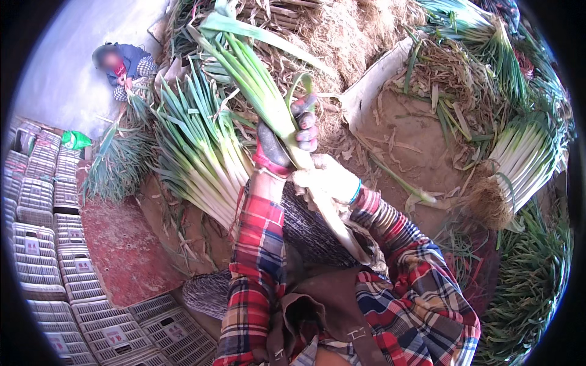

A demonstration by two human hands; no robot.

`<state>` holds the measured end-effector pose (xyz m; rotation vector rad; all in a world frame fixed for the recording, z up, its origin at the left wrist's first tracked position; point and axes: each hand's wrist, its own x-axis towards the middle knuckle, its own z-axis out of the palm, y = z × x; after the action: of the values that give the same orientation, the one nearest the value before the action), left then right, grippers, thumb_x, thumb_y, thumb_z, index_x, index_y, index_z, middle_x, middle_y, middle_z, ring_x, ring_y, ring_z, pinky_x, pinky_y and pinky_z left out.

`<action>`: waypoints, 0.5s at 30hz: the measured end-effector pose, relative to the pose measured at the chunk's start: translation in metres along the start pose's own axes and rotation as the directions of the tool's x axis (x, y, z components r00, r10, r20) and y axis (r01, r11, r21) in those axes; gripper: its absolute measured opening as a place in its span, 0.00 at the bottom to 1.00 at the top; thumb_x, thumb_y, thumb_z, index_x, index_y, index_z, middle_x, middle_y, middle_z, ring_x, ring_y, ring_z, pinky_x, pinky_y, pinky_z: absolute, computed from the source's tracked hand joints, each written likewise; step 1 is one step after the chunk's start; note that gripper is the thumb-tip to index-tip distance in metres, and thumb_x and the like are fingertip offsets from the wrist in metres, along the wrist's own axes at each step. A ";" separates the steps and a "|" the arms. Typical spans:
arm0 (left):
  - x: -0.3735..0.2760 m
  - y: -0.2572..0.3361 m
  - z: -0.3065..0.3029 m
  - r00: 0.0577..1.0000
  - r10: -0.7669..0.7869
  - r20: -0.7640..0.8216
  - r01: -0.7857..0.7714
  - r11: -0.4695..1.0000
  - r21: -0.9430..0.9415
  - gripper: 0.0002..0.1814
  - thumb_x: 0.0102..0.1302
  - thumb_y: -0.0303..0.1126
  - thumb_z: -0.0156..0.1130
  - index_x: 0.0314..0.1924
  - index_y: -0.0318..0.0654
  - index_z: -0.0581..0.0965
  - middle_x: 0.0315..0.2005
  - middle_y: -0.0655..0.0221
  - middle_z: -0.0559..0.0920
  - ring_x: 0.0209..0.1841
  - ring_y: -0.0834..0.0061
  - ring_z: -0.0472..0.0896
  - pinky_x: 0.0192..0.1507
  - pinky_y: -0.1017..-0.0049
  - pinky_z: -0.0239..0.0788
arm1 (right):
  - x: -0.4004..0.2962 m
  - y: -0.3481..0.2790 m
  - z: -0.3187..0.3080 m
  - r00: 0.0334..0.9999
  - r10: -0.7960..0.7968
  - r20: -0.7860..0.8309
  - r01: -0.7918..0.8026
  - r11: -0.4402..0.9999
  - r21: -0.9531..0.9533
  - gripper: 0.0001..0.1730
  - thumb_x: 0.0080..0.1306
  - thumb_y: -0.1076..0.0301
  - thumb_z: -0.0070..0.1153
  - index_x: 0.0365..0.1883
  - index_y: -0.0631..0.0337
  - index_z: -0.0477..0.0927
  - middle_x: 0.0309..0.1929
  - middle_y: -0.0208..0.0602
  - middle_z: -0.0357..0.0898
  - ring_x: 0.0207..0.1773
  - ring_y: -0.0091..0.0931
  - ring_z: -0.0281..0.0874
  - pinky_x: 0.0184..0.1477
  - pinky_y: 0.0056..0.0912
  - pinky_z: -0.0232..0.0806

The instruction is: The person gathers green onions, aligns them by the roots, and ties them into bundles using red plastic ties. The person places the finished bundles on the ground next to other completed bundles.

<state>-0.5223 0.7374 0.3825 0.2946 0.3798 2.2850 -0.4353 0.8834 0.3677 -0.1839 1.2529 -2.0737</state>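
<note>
A leek (261, 98) slants across the middle of the view, its green leaves up and left, its white shank down towards my lap. My left hand (277, 142), in a dark glove with a red cuff, wraps around its pale green middle. Just below, my right hand (336, 178), in a white glove, closes on the leek's white part. Loose pale outer layers hang by the shank's lower end, near my brown apron (316, 283). Close beyond my left forearm lies a bunch of leeks (206, 151), white ends towards me.
Dry roots and husks (343, 36) are heaped ahead. At right lie a rooted leek bundle (526, 160) and a green leaf pile (531, 283). Plastic crates (34, 247) line the left side by a red board (116, 247). Another person (130, 64) crouches at upper left.
</note>
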 end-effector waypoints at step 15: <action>-0.020 -0.002 -0.030 0.836 0.355 -0.419 -0.221 0.916 0.336 0.18 0.71 0.45 0.56 0.50 0.40 0.75 0.36 0.61 0.81 0.36 0.61 0.81 0.46 0.52 0.77 | 0.025 0.048 -0.022 0.745 -0.652 -0.141 0.443 0.641 -0.627 0.19 0.72 0.55 0.46 0.38 0.65 0.75 0.28 0.43 0.75 0.33 0.34 0.77 0.39 0.37 0.68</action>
<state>-0.5172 0.7182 0.3518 -0.0899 0.9706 2.5968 -0.4400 0.8699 0.3109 -0.5473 2.2724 -2.2322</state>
